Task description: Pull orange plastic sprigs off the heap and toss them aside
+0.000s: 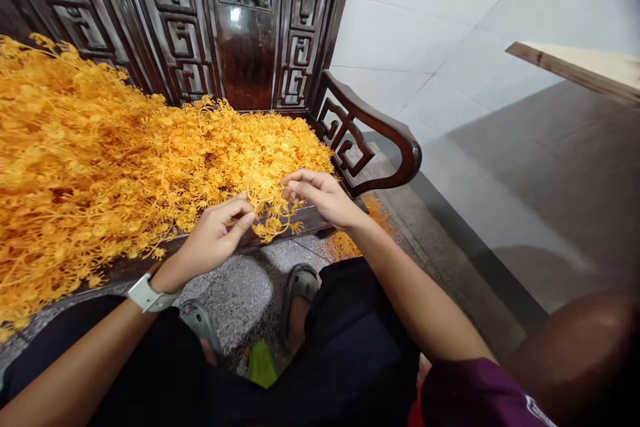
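Observation:
My left hand (pixel 220 230), with a pale watch on its wrist, pinches an orange artificial flower sprig (pixel 270 217) between thumb and fingers. The sprig has thin, curling stems and small, frilly heads. On its other side, my right hand (pixel 325 197) has thumb and fingertips drawn together at the sprig's edge; exactly which bit they grip is hard to see. Both hands are just above the front edge of a dark wooden bench. Right behind them lies a large heap of the same orange artificial flowers (pixel 165 160), covering the seat.
The bench has a carved back (pixel 247 57) and a curved armrest (pixel 395 140) at its right end. Orange bits (pixel 345 245) lie on the floor below. A wooden board's edge (pixel 575 70) juts in at right. Something green (pixel 261 365) lies between my feet.

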`<state>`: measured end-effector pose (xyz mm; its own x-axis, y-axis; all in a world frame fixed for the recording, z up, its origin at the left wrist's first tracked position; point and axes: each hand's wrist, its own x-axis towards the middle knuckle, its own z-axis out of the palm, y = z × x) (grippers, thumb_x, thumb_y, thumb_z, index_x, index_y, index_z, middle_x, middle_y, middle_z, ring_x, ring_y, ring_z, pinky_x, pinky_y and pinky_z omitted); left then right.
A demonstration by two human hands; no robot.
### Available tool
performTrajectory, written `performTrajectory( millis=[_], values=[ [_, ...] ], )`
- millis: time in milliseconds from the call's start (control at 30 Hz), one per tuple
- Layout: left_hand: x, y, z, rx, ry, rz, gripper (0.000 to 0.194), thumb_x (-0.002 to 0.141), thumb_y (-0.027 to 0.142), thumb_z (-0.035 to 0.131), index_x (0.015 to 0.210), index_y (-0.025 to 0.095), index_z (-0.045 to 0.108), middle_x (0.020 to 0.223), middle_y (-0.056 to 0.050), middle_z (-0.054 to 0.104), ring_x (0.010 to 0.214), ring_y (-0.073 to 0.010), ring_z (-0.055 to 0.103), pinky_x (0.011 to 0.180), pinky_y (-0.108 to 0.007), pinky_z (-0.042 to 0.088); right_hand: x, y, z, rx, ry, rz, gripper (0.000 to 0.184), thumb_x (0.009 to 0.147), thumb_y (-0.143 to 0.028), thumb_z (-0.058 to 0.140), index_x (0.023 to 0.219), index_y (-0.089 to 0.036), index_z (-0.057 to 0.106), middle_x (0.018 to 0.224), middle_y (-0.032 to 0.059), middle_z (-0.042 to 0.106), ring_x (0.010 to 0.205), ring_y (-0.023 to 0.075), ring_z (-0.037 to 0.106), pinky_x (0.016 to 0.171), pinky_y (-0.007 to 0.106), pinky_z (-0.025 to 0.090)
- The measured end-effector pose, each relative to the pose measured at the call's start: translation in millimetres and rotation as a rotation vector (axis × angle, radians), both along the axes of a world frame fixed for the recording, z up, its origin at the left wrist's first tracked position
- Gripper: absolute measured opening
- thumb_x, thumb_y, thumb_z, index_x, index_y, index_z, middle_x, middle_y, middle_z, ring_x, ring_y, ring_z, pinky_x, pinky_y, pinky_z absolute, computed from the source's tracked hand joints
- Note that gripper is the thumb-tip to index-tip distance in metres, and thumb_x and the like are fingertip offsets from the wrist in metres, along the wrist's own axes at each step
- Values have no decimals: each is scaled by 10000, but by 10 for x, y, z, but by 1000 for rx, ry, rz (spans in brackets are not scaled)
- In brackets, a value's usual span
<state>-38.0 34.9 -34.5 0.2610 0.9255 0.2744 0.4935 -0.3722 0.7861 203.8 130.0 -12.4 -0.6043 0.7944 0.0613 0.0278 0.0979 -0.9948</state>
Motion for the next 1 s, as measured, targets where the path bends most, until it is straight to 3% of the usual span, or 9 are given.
performTrajectory(
  millis=[100, 200, 300, 433, 600, 767, 833, 1000],
  values=[
    [5, -24, -31, 53, 156, 14, 281, 1073, 365, 472, 928, 192, 640, 1045, -94, 731, 1049, -237, 685, 1042, -401, 515, -4, -18, 6, -95, 71, -16, 319, 938, -486, 697, 1040, -185, 724, 920, 40, 733, 813, 126, 626, 768, 288, 488],
    [19, -56, -64, 112, 259, -7, 281, 1080, 330, 437, 1003, 179, 661, 1250, -157, 729, 1330, -301, 622, 1116, -435, 495, -41, -14, -35, -87, 61, -80, 380, 922, -562, 708, 902, -182, 702, 835, 19, 705, 736, 107, 593, 728, 272, 479],
    [43, -86, -86, 123, 266, -45, 283, 1081, 309, 430, 1020, 172, 672, 1243, -162, 742, 1392, -314, 595, 1129, -436, 505, -69, 21, -91, -81, 44, -127, 375, 892, -549, 756, 860, -187, 661, 794, 4, 692, 688, 94, 572, 696, 262, 468],
    [75, -109, -113, 85, 211, -67, 255, 1063, 299, 462, 988, 187, 678, 1170, -139, 771, 1384, -316, 607, 1140, -459, 511, -49, 92, -122, -143, 89, -123, 385, 807, -485, 855, 1010, -212, 673, 825, -6, 692, 692, 104, 587, 661, 267, 471],
    [67, -120, -148, 58, 179, -96, 271, 1076, 312, 439, 995, 181, 662, 1327, -166, 718, 1351, -299, 627, 1119, -442, 510, 50, 191, -83, -185, 168, -191, 357, 771, -467, 875, 805, -206, 634, 744, -19, 600, 670, 96, 526, 629, 262, 455],
    [10, -103, -134, -142, 121, -72, 346, 1090, 414, 432, 1036, 195, 696, 1031, -74, 778, 993, -229, 734, 897, -330, 549, 123, 333, -102, -115, 192, -342, 348, 752, -398, 886, 747, -197, 602, 667, -43, 533, 610, 80, 463, 597, 252, 425],
    [4, -79, -126, -195, 68, -73, 360, 1089, 437, 437, 1042, 204, 707, 1025, -53, 773, 946, -207, 719, 873, -304, 525, 116, 400, -121, -82, 178, -401, 340, 766, -389, 873, 730, -198, 594, 639, -48, 529, 592, 81, 452, 579, 250, 410],
    [43, -33, -97, -145, -6, -54, 393, 1079, 465, 429, 936, 207, 689, 939, -44, 747, 888, -203, 693, 833, -283, 497, 40, 472, -74, -52, 224, -521, 321, 768, -344, 863, 679, -185, 598, 605, -47, 544, 571, 82, 455, 565, 242, 388]
  ],
)
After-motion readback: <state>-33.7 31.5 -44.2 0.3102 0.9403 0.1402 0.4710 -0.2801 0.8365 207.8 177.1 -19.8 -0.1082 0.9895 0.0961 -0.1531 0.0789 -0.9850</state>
